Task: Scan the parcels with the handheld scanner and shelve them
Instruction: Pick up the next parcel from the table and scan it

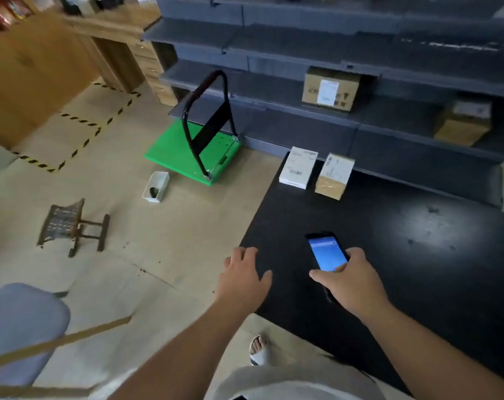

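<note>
My right hand [350,280] grips the black handheld scanner [327,254], whose blue screen faces up, above the black table [403,255]. My left hand [243,277] hovers empty with relaxed fingers over the table's near left edge. A white parcel [298,167] and a brown parcel [334,176] with a white label stand side by side at the table's far edge. Two more brown parcels sit on the dark grey shelves [302,114]: one labelled box [330,89] in the middle and another brown box [463,122] further right.
A green platform trolley [187,154] with a black handle stands on the floor left of the shelves. Near it lie a small white box [156,186] and a small woven stool [69,225]. Yellow-black tape [80,122] marks the floor by a wooden desk [115,33].
</note>
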The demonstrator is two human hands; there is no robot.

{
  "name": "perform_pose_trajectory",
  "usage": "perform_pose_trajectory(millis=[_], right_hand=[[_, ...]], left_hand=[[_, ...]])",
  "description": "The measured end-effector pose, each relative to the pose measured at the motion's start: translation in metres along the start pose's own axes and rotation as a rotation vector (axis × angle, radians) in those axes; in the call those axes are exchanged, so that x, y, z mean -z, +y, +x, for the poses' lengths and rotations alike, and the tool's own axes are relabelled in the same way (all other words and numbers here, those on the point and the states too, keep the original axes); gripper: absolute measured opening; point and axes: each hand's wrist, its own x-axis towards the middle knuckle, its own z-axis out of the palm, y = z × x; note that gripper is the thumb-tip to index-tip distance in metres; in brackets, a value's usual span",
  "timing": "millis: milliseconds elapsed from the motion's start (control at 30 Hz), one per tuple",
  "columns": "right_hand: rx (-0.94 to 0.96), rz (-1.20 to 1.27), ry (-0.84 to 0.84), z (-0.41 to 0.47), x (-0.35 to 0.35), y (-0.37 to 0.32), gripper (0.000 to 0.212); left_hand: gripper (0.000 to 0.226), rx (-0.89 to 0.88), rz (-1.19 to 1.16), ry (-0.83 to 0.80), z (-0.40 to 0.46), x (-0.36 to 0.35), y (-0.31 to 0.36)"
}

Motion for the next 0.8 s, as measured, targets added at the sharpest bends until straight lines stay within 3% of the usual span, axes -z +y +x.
perform_pose_trajectory(millis=[200, 300, 367, 800], right_hand=[[-0.178, 0.135, 0.095, 0.013, 0.021, 0.023, 0.065], [-0.221, 0.18, 0.116, 0.027, 0.034, 0.036, 0.078], [-0.242, 0.195, 0.111, 0.039, 0.045, 0.044, 0.085], [-0.347, 0.208, 0.075, 0.119, 0.076, 0.086, 0.082]], left_hand=[[0.064, -0.138, 0.074, -0.115, 0.04, -0.018, 0.038], [0.063, -0.164, 0.075, -0.149, 0.06, -0.024, 0.064], [0.064, -0.161, 0.079, -0.145, 0.076, -0.026, 0.082], [0.067, -0.12, -0.004, -0.135, 0.171, -0.058, 0.168]])
